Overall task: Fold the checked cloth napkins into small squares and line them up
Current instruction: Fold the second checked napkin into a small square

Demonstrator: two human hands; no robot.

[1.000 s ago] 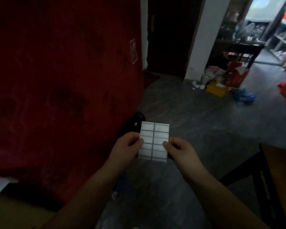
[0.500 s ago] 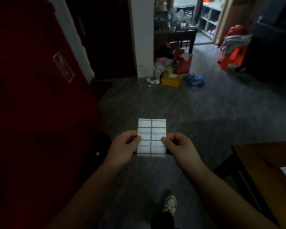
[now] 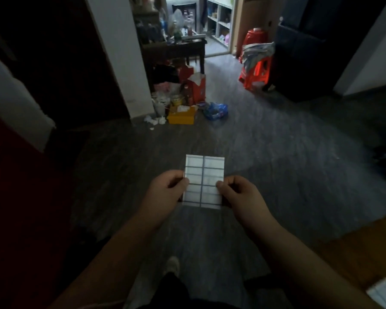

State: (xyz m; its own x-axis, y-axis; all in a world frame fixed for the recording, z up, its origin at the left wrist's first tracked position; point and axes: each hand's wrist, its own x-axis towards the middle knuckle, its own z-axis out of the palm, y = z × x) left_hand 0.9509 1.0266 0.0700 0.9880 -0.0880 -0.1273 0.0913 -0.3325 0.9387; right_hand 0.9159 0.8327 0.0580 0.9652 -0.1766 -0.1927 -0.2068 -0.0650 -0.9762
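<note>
A folded checked napkin [image 3: 204, 180], white with dark grid lines, is held flat in the air over the dark floor. My left hand [image 3: 165, 190] pinches its left edge between thumb and fingers. My right hand [image 3: 239, 192] pinches the right edge the same way. Another pale folded cloth [image 3: 382, 292] lies at the bottom right corner on the wooden table [image 3: 352, 248], partly cut off by the frame.
A dark red surface [image 3: 13, 208] fills the left side. Ahead, clutter with a yellow box [image 3: 181, 117] and a blue bag [image 3: 215, 110] sits by a white pillar [image 3: 120, 56]. Red stools [image 3: 254, 70] stand farther back right. My shoe [image 3: 172, 265] shows below.
The view has swung right, away from the red surface toward the room and the table. Both hands keep the same pinch on the napkin, which stays in front of me.
</note>
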